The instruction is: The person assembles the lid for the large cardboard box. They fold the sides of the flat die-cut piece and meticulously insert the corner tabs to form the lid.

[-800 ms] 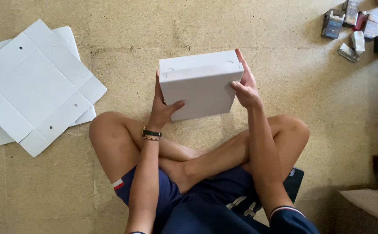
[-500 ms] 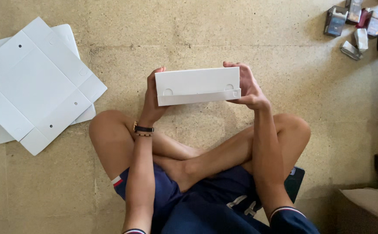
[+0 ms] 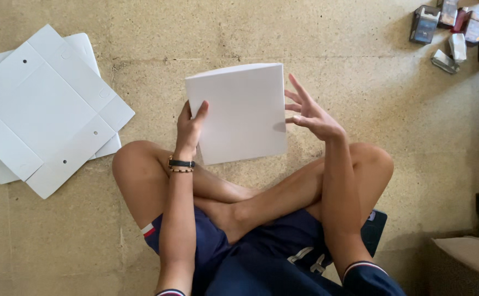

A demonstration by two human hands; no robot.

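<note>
2 hands observed. Left hand grips the left edge of a white folded box, thumb on its upper face, holding it above the crossed legs near scene centre. Right hand is open, fingers spread, just beside the box's right edge; contact cannot be confirmed. Flat white box blanks lie stacked at left. Small packages sit far right.

The left hand's fingers mostly hide behind the white box, whose far faces cannot be seen. Far right of the fingers, small packages are too small to tell, 1 cut by the top edge. Far left, flat cardboard sheets run off the frame.
</note>
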